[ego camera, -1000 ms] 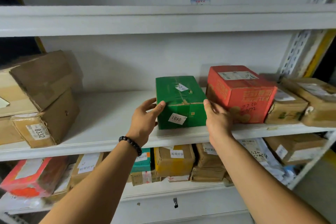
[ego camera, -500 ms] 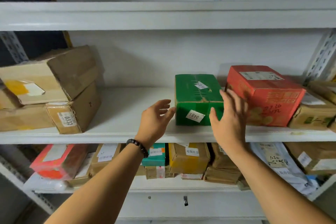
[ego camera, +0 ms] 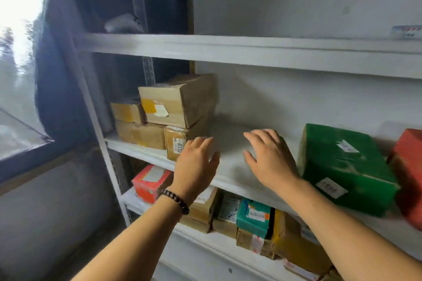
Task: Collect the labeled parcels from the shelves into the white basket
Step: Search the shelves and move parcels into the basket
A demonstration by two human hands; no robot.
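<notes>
I've got both hands up at the middle shelf now, and neither one has anything in it. My left hand, the one with the bead bracelet at the wrist, is loose and spread, and so is my right hand, palm down over the bare board. They hang side by side in the gap between two candidates. Off to the left is the carton marked 0332, at the bottom of the pile of brown cartons, label end facing me and its length running away toward the back wall. My left fingertips overlap its near corner in the head view, though I can't tell whether they touch it. Off to the right sits the green parcel, flat on the same shelf with white labels on its top and near end. Its long axis also runs near to far, skewed a little, and it lies just beside my right wrist, with a red parcel beyond it. So the left hand is nearer the 0332 carton and the right hand nearer the green one. My read is that the 0332 carton is the pick, since both hands are angled that way, but it bears another carton, so I'd draw it out gently. More labeled parcels crowd the lower shelf. The white basket isn't in view.
</notes>
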